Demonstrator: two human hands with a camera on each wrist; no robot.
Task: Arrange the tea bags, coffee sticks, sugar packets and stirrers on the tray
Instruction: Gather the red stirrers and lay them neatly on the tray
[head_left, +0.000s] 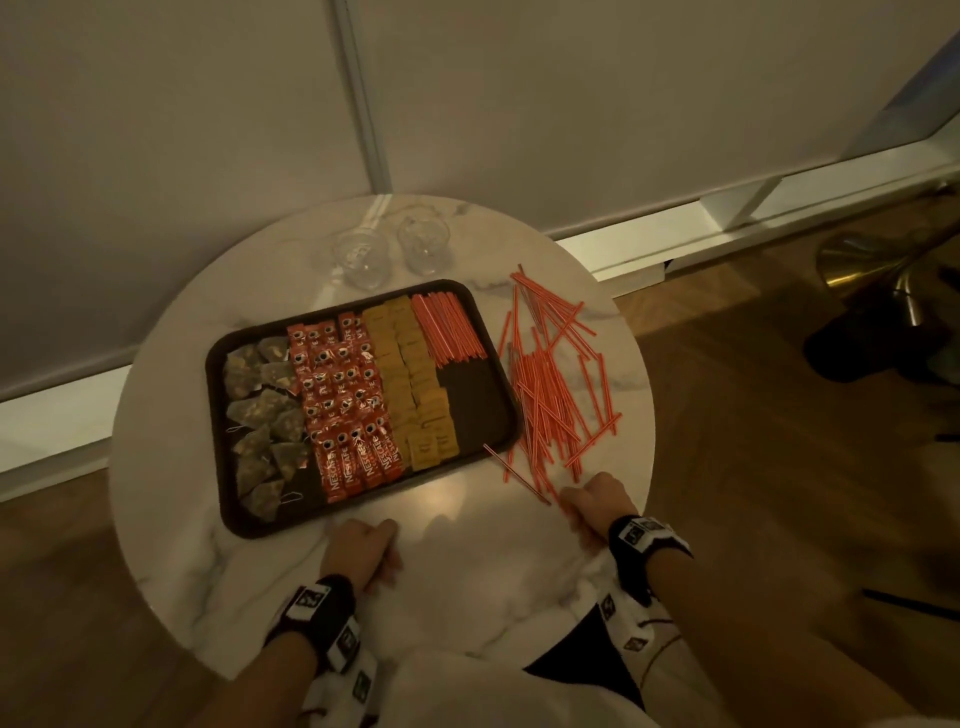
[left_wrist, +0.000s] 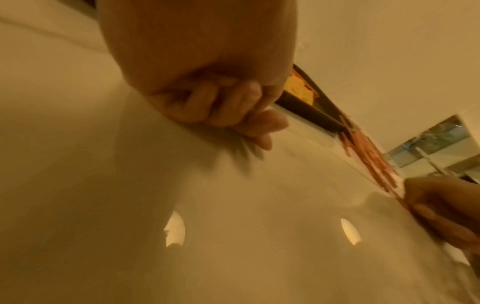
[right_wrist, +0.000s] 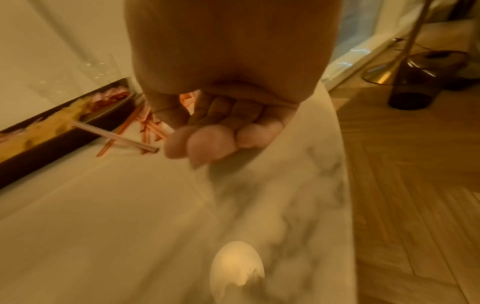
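Reaching for loose stirrers (head_left: 550, 395) beyond right hand (head_left: 597, 506).
Likely light, stiff, rolling: pinch mid-length; left hand (head_left: 363, 545) fisted, right slack, both empty.

Right hand (right_wrist: 223, 119) loosely curled; stirrers (right_wrist: 149, 124), tray (right_wrist: 49, 142) beyond.

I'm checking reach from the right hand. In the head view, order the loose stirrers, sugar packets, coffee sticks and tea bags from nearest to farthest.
From the right hand:
1. Loose stirrers, on the table right of the tray.
2. Sugar packets, tray's right-centre.
3. Coffee sticks, tray's left-centre.
4. Tea bags, tray's left end.
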